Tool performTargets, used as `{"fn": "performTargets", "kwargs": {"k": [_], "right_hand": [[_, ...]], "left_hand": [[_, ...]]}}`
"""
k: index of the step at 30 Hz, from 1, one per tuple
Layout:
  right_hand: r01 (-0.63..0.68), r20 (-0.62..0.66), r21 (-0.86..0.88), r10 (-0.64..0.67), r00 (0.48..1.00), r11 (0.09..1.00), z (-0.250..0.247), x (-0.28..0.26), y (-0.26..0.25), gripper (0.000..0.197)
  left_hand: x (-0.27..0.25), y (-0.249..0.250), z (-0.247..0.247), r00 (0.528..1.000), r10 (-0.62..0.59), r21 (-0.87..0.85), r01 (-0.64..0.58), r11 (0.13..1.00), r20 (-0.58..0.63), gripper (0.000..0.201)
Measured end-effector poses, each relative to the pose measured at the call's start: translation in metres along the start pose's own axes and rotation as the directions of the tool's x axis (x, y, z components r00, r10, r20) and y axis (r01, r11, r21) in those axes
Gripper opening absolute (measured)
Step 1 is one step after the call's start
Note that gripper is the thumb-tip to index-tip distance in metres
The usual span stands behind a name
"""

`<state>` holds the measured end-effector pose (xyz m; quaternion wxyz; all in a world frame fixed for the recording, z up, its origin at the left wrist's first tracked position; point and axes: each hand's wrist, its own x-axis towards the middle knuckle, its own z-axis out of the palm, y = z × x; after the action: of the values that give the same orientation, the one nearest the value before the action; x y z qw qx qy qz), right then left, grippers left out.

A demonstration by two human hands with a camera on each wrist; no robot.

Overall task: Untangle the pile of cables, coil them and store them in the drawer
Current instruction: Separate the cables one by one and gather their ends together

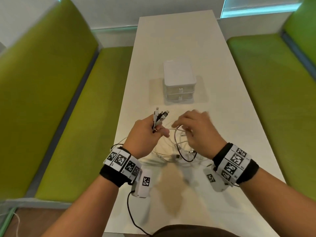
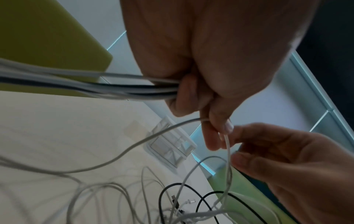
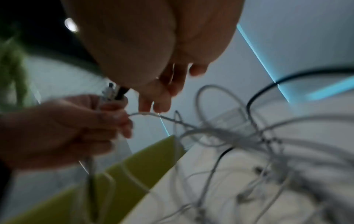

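Note:
My left hand (image 1: 154, 130) is raised over the white table (image 1: 222, 93) and grips a bundle of white and black cable ends (image 1: 159, 117), plugs pointing up. Its thumb and forefinger (image 2: 220, 125) also pinch one thin white cable (image 2: 134, 145). My right hand (image 1: 183, 127) hovers just to the right. Its thumb and fingertips (image 3: 153, 104) are spread beside that same cable (image 3: 145, 114), and I see no grip. The tangled pile of cables (image 1: 179, 152) lies on the table below both hands. The white two-drawer box (image 1: 179, 82) stands behind it, both drawers closed.
Green padded benches (image 1: 77, 117) run along both sides of the narrow table. A black lead (image 1: 131, 218) hangs from my left wrist camera toward my body. A wall and window strip lie beyond the table's far end.

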<state>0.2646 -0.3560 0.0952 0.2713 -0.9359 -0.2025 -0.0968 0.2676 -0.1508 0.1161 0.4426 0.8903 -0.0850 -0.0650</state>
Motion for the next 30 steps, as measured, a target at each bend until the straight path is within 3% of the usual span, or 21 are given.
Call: {"fn": "performTargets", "kwargs": {"k": [2, 4, 6, 8, 10, 11, 13, 14, 15, 17, 19, 20, 22, 25, 28, 30], "right_hand": [[-0.11, 0.15, 0.29, 0.068, 0.986, 0.951, 0.004, -0.005, -0.009, 0.032], [-0.194, 0.238, 0.141, 0.157, 0.959, 0.971, 0.005, -0.006, -0.009, 0.01], [-0.224, 0.329, -0.14, 0.258, 0.908, 0.965, 0.006, -0.004, -0.002, 0.038], [-0.259, 0.343, -0.267, 0.343, 0.875, 0.928, 0.005, -0.002, 0.007, 0.048], [-0.261, 0.323, -0.157, 0.299, 0.898, 0.952, 0.005, -0.004, 0.015, 0.038], [-0.28, 0.302, -0.002, 0.267, 0.915, 0.96, 0.003, -0.005, 0.018, 0.03], [-0.309, 0.254, 0.307, 0.235, 0.938, 0.9, -0.003, -0.007, 0.017, 0.019], [-0.305, 0.25, 0.375, 0.221, 0.943, 0.876, -0.004, -0.007, 0.016, 0.017], [-0.301, 0.274, 0.353, 0.21, 0.939, 0.886, -0.004, -0.008, 0.016, 0.018], [-0.281, 0.344, 0.156, 0.214, 0.914, 0.947, 0.001, -0.01, 0.021, 0.023], [-0.254, 0.384, -0.036, 0.248, 0.889, 0.967, 0.005, -0.009, 0.022, 0.021], [-0.256, 0.375, -0.027, 0.247, 0.894, 0.966, 0.006, -0.007, 0.02, 0.021], [-0.246, 0.276, 0.118, 0.206, 0.939, 0.962, 0.006, -0.004, 0.012, 0.025], [-0.27, 0.117, 0.264, 0.247, 0.962, 0.926, 0.002, 0.002, 0.009, 0.041], [-0.343, 0.211, 0.081, 0.32, 0.924, 0.936, -0.003, 0.001, 0.013, 0.068], [-0.32, 0.276, 0.052, 0.294, 0.915, 0.946, -0.003, 0.0, 0.017, 0.057]], "left_hand": [[0.001, -0.002, -0.001, 0.999, 0.021, 0.015, -0.021, 1.0, -0.031, 0.033], [0.001, -0.003, -0.004, 0.996, 0.019, 0.014, -0.018, 1.0, -0.087, 0.024], [0.002, -0.004, -0.008, 0.983, -0.009, -0.068, -0.003, 0.998, -0.186, 0.026], [0.002, -0.006, -0.014, 0.966, -0.038, -0.12, 0.007, 0.993, -0.256, 0.037], [0.004, -0.011, -0.02, 0.978, -0.054, -0.017, 0.052, 0.999, -0.201, 0.039], [0.006, -0.014, -0.023, 0.989, -0.09, 0.074, 0.099, 0.992, -0.118, 0.036], [0.008, -0.024, -0.025, 0.978, -0.203, 0.257, 0.182, 0.949, 0.056, 0.026], [0.008, -0.028, -0.024, 0.965, -0.242, 0.324, 0.198, 0.925, 0.1, 0.02], [0.009, -0.031, -0.022, 0.96, -0.258, 0.377, 0.202, 0.904, 0.106, 0.016], [0.009, -0.032, -0.017, 0.984, -0.181, 0.413, 0.164, 0.896, 0.002, 0.012], [0.006, -0.026, -0.01, 0.995, 0.014, 0.354, 0.022, 0.935, -0.1, 0.013], [0.004, -0.021, -0.005, 0.99, 0.105, 0.328, -0.07, 0.942, -0.091, 0.015], [-0.002, -0.012, 0.008, 0.985, 0.17, 0.277, -0.162, 0.947, -0.004, 0.014], [-0.001, -0.008, 0.014, 0.996, 0.088, 0.145, -0.091, 0.985, 0.028, 0.023], [0.006, -0.007, 0.001, 0.997, -0.004, -0.072, -0.001, 0.997, -0.072, 0.038], [0.006, -0.007, -0.003, 0.996, -0.034, -0.102, 0.025, 0.994, -0.085, 0.04]]}}
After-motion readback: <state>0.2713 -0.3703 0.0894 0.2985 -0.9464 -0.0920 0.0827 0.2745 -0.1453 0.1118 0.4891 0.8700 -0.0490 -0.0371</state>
